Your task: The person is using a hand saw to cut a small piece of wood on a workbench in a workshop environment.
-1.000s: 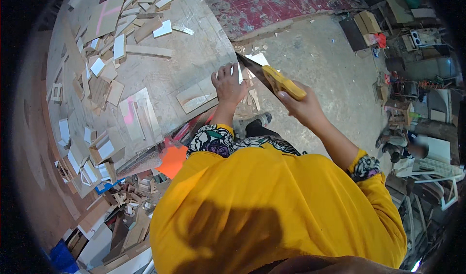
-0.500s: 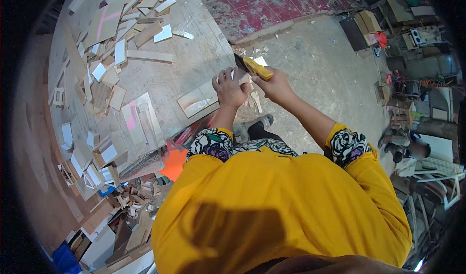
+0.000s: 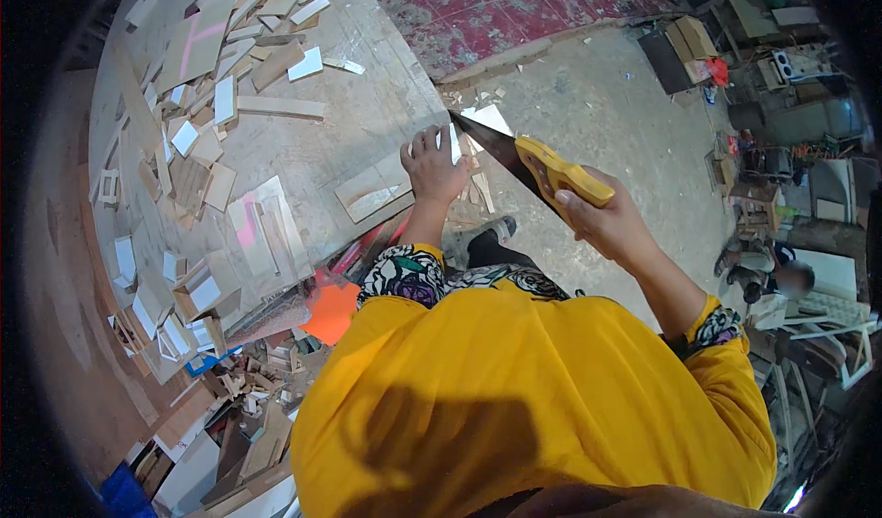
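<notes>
My right hand [image 3: 602, 215] is closed round the yellow handle of a handsaw [image 3: 501, 146]. Its dark blade slants up and left, with the tip by the corner of the worktable [image 3: 358, 105]. Close to that corner, my left hand [image 3: 436, 164] presses down on a light wooden board [image 3: 375, 187], its fingers bent over the far end. A white patch shows beside the fingers; part of the board is hidden under the palm. Where exactly the blade meets the board cannot be made out.
Wood offcuts [image 3: 207, 123] lie heaped over the table's left half. A flat board with a pink mark [image 3: 266, 229] rests nearer me. More scrap wood [image 3: 248, 435] is piled below at left. A white piece [image 3: 491, 117] lies on the floor. Another person [image 3: 772, 275] is far right.
My right hand has drawn the handsaw back toward me and to the right, so more of its blade shows. My left hand has stayed in place on the board.
</notes>
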`<state>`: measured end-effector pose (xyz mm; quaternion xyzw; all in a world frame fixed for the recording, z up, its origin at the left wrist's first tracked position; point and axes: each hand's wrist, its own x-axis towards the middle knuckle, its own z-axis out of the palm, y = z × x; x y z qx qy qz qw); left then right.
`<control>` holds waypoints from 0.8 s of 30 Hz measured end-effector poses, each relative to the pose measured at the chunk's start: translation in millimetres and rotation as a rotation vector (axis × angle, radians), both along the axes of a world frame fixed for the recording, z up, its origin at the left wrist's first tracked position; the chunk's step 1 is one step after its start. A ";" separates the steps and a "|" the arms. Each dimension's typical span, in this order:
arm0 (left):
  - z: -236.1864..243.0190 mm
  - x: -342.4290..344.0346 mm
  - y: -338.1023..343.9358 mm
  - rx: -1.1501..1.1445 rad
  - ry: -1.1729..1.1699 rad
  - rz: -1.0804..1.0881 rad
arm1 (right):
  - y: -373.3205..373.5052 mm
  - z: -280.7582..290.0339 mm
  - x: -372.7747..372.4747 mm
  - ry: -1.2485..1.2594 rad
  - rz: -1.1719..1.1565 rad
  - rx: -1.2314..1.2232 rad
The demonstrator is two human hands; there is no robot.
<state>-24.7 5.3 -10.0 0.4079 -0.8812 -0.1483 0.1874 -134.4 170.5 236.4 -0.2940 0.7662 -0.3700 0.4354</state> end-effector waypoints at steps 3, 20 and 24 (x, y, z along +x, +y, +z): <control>3.6 0.9 1.5 0.017 -0.032 -0.007 | -12.3 -9.9 -6.7 0.014 0.012 0.032; 0.1 -5.4 -1.7 -0.035 0.009 0.017 | -17.0 -35.8 2.5 0.139 0.026 -0.008; -3.1 -1.2 -2.1 -0.022 0.035 0.003 | -2.3 -16.8 -0.2 0.045 -0.042 0.017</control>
